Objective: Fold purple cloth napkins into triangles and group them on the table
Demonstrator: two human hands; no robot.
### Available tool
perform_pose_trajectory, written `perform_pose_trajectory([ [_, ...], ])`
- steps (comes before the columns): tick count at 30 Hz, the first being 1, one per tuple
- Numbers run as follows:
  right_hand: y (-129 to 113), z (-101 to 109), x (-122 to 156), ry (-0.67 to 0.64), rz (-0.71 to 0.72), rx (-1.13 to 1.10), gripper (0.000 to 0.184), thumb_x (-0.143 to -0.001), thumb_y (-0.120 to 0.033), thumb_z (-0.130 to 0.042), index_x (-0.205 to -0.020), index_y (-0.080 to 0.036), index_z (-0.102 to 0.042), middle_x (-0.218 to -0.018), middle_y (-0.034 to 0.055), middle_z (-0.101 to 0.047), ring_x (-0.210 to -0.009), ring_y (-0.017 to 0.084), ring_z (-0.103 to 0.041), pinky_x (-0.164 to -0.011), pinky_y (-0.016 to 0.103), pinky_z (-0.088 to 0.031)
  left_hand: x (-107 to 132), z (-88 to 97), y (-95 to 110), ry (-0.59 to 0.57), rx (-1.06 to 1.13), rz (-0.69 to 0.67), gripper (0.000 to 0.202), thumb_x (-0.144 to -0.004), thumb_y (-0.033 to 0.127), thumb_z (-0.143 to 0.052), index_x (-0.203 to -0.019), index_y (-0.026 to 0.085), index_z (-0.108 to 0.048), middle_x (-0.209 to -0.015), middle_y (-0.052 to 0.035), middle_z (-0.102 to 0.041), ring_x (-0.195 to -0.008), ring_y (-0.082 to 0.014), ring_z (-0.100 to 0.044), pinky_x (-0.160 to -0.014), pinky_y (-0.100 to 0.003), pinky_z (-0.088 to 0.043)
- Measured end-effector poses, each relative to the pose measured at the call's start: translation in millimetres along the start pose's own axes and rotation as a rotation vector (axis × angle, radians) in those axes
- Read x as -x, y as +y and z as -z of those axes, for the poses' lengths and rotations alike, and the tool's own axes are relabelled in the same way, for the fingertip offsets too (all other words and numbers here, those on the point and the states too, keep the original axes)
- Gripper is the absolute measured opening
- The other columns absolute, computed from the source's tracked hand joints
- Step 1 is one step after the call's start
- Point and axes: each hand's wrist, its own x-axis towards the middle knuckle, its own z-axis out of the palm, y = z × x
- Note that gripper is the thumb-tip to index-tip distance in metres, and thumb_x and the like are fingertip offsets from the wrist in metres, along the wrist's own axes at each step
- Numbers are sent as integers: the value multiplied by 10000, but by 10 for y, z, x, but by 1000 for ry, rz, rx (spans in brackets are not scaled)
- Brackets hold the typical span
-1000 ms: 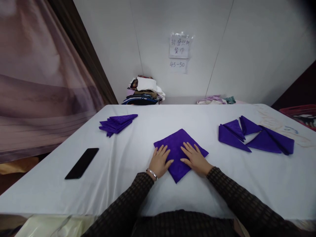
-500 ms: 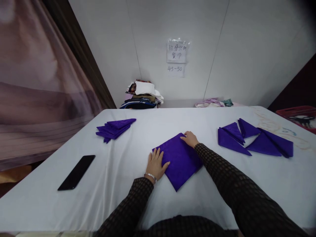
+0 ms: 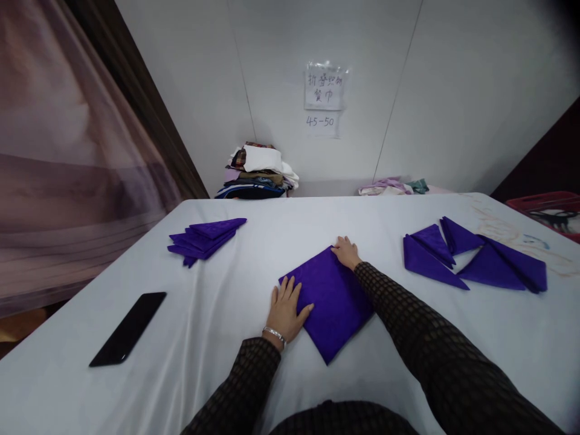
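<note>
A purple cloth napkin (image 3: pixel 333 302), folded into a square and turned like a diamond, lies on the white tablecloth (image 3: pixel 272 241) in front of me. My left hand (image 3: pixel 285 311) lies flat with fingers spread on its left corner. My right hand (image 3: pixel 347 252) reaches across to the far corner, fingers curled at the cloth's tip; whether it pinches the cloth is unclear.
A stack of purple napkins folded into triangles (image 3: pixel 203 238) sits at the far left. Several more folded purple triangles (image 3: pixel 471 257) lie at the right. A black phone (image 3: pixel 128 328) rests near the left edge. A pile of clothes (image 3: pixel 258 172) stands behind the table.
My right hand has gone from lying flat on the napkin's middle to its far corner. My left hand has stayed on the left corner. The view has shifted slightly.
</note>
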Motion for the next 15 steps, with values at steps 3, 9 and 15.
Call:
perform_pose_trajectory([
  [3,7,8,-21,-31,19,16,279,-899,-282,-401,-924,-192,-663,-1424,82,-364,-1354,311,-181,-1027,551,-182,3,-4,4,-9,-19,7,621,-858,543,-404,-1344,157,-408,-1470,-136,-311,-1379,-296,-184,-1086,-560,-172],
  [9,19,21,-52,-74,56,36,322,-912,-278,-355,-949,-186,-662,-1411,92,-379,-1347,317,-192,-1026,561,-181,10,5,8,-9,-41,20,606,-857,555,-399,-1327,174,-433,-1452,-130,-348,-1360,-298,-241,-1076,-570,-182],
  [15,30,4,-46,-69,87,46,347,-928,-255,-301,-964,-185,-639,-1400,92,-392,-1340,297,-211,-1027,562,-178,-94,54,-19,72,-74,-48,581,-873,535,-381,-1327,177,-437,-1457,-120,-342,-1366,-286,-228,-1099,-555,-137],
])
